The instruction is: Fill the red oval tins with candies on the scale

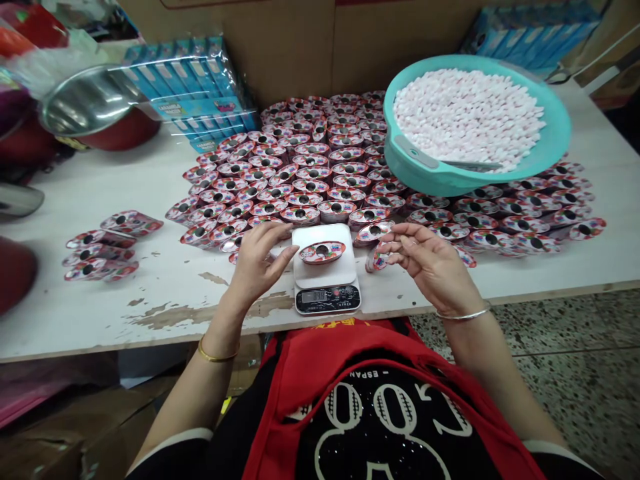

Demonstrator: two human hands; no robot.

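Note:
A small white digital scale (326,275) stands at the table's near edge. One red, oval printed container (322,252) lies on its platform. My left hand (259,260) rests just left of the scale, fingers apart, fingertips close to that container. My right hand (429,257) hovers right of the scale, palm up with its fingers curled; whether it holds anything small I cannot tell. Another oval container (374,232) lies just left of its fingertips. Many more of these containers (320,167) cover the table behind the scale in rows.
A teal basin (555,143) of small white-pink candies with a scoop sits at the back right. Blue boxed packs (193,90) and a steel bowl (85,100) stand at the back left. A small group of containers (103,250) lies at the left. The table edge is chipped.

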